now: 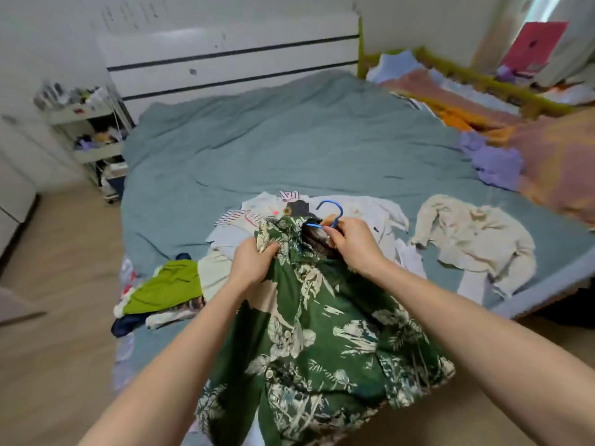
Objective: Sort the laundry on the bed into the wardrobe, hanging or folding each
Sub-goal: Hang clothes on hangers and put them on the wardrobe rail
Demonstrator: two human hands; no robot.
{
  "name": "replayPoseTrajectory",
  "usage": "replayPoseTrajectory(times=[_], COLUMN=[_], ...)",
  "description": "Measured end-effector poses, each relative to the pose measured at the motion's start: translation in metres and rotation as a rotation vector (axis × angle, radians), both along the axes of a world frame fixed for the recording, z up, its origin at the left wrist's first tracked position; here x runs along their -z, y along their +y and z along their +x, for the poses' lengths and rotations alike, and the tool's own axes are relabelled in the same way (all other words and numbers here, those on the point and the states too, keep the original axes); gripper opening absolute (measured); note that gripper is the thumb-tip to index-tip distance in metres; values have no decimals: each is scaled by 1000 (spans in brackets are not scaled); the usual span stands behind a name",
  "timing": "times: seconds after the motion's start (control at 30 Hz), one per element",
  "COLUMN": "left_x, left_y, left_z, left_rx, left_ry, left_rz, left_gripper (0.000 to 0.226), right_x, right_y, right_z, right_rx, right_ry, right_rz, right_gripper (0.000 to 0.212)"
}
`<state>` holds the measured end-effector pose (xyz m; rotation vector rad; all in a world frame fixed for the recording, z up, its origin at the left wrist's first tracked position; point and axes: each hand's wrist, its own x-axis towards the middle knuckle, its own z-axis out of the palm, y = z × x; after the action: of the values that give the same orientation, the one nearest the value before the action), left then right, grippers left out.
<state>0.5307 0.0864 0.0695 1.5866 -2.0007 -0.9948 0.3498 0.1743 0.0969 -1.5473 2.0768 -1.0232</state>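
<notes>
One shirt (322, 333), collar pointing away

Green shirt (322, 333) w/ cream leaf print; blue hanger (333, 214); teal bed cover (289, 149); lime top (167, 284).

You see soft, even daylight, brightest at the window (544, 8) top right, with faint shadows. The wide lens bends the edges; the shelf cart (87, 123) and corners blur.
</notes>
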Motion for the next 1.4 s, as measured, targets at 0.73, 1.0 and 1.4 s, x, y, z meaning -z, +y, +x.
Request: replayPoseTrajectory(times=[0.73,1.0,1.4], left_x=[68,154,299], left_y=[-76,-98,-108], left_z=[-307,-310,-363], left_rx=[134,75,395], left_ry=[-202,-344,-729], left_rz=[203,266,360], left_gripper=[11,19,29], right_x=[41,171,265], right_y=[-85,-127,-140], right_z=[-384,-382,-367], right_rx=[168,149,207], right_ry=[443,-42,-435], right_rz=[413,558,466], right_gripper=[21,27,20])
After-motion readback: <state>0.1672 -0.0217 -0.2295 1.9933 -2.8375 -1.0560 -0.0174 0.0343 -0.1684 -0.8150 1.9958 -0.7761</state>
